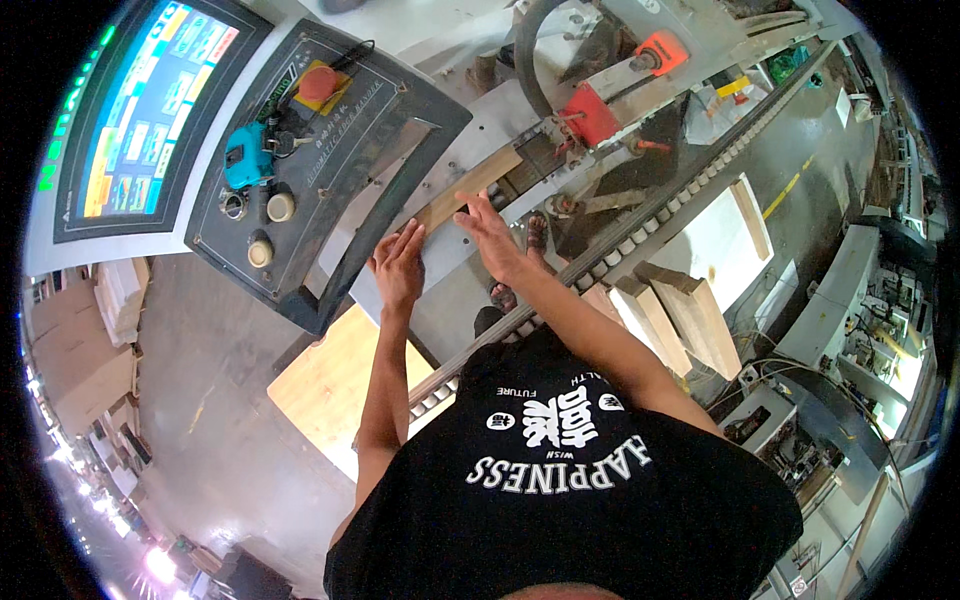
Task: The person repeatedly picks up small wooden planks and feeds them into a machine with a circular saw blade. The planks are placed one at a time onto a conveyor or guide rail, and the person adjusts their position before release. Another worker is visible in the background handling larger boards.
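Observation:
A narrow light-brown wooden strip (483, 180) lies lengthwise on the machine's grey bed, its far end near a dark track (530, 168). At its near end is my left hand (400, 262), fingers stretched out and laid against the wood. My right hand (487, 236) reaches in beside the strip's right edge, thumb and fingers apart, fingertips at the wood. The undersides of both hands are hidden, so any grip beneath cannot be seen. Beyond the strip sits a red machine block (590, 115).
A control panel (330, 130) with a red button and a teal object stands left, beside a lit screen (160, 110). A roller rail (600, 262) crosses in front of me. Wooden boards (690, 310) lie right; a pale panel (345, 375) lies lower left.

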{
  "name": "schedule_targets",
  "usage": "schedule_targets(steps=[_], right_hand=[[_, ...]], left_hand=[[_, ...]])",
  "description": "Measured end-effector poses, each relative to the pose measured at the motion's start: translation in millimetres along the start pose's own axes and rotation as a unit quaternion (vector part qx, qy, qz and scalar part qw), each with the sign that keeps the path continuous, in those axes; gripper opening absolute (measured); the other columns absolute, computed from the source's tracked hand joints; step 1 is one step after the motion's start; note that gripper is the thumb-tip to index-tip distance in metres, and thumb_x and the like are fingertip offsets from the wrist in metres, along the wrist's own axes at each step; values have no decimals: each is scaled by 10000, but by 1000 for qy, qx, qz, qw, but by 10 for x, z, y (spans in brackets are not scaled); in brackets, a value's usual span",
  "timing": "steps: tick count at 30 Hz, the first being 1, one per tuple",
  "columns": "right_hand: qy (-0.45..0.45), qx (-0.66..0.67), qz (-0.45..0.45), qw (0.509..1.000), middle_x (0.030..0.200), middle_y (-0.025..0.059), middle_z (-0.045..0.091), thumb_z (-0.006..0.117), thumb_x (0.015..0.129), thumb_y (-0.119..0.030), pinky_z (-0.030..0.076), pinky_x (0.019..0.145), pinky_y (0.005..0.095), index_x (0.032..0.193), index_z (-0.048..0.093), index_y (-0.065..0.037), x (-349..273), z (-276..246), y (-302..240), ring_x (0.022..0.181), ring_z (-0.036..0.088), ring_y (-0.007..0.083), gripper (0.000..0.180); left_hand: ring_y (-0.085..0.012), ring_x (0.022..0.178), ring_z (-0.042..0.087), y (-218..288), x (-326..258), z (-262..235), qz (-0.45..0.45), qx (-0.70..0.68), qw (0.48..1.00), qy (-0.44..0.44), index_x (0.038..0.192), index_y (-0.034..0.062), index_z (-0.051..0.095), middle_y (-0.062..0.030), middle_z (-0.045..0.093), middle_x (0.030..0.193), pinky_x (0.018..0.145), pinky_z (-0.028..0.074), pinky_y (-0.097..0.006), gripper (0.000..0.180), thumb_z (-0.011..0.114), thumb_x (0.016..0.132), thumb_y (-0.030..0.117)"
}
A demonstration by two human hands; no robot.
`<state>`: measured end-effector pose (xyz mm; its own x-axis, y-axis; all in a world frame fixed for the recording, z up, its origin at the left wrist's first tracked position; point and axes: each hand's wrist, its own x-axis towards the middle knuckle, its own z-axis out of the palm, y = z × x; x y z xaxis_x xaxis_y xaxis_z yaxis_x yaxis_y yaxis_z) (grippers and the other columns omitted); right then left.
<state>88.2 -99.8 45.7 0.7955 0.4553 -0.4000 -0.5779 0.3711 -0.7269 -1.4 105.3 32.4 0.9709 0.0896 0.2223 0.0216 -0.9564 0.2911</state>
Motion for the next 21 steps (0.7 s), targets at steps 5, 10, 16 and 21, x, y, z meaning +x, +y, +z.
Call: schedule_targets(steps=[5, 10, 16, 21], right_hand=[[3, 34, -54, 998, 1808, 155, -176, 859, 906, -454, 199, 1310, 438, 1533, 549, -177, 105, -170, 55, 1682, 40, 270, 752], [95, -22, -83, 992, 1717, 161, 328, 757, 986, -526, 302, 1269, 402, 1466, 581, -62, 123, -308, -254, 1581, 330, 263, 690], [125, 15, -161, 979, 1625, 163, 457, 838, 936, -452, 344, 1246, 406, 1450, 586, -31, 355, -769, -519, 1498, 444, 266, 711], [101, 49, -145, 983, 1379, 69, 656, 915, 887, -238, 516, 1094, 385, 1397, 630, -81, -84, -737, -378, 1284, 623, 218, 605]], left_hand=[[-222, 1212, 631, 174, 158, 41, 14, -16, 1000, -4, 1343, 268, 756, 91, 696, 1469, 1149, 334, -481, 438, 684, 944, 101], [-217, 1226, 624, 417, 408, 237, 19, -31, 999, -16, 1388, 287, 726, 85, 692, 1478, 1156, 314, -482, 507, 671, 935, 67], [-213, 1205, 609, 881, 796, 479, 28, -51, 998, 18, 1396, 270, 708, 91, 667, 1507, 1169, 304, -486, 520, 660, 935, 35], [-234, 1222, 603, 1056, 920, 792, 46, -31, 998, 33, 1444, 295, 683, 76, 658, 1522, 1160, 274, -500, 520, 636, 970, 85]])
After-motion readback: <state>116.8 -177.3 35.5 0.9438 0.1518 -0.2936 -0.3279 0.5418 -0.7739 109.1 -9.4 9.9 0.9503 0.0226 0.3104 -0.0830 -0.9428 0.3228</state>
